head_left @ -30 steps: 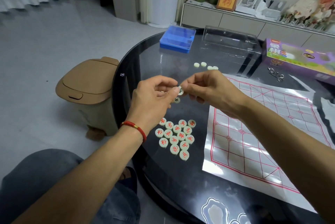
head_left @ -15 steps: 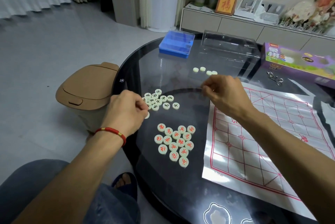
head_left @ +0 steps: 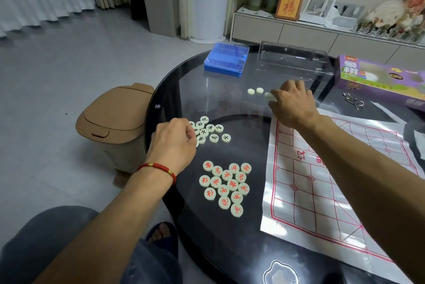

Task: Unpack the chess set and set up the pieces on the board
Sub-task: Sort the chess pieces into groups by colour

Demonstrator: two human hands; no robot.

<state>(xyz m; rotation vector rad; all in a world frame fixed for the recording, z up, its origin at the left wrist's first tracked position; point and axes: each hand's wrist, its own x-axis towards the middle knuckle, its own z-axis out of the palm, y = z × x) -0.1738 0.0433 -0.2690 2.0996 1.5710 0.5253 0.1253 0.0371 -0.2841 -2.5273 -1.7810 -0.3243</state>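
The left hand (head_left: pixel 173 143) was curled at the black-marked pieces (head_left: pixel 210 132); any grip could not be determined. The right hand (head_left: pixel 293 103) pinched a blank piece (head_left: pixel 269 96).

Person, head view. Both forearms are bare, without sleeves. The left hand (head_left: pixel 173 143) has a red cord bracelet (head_left: pixel 158 168) with small gold beads at its wrist. The right hand (head_left: pixel 293 104) is unadorned. Blue-grey trousers (head_left: pixel 57 237) cover the legs; a dark slipper (head_left: pixel 164 235) is on one foot.

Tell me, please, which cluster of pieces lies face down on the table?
The small cluster by the right hand, showing blank tops; the other two clusters show black or red characters.
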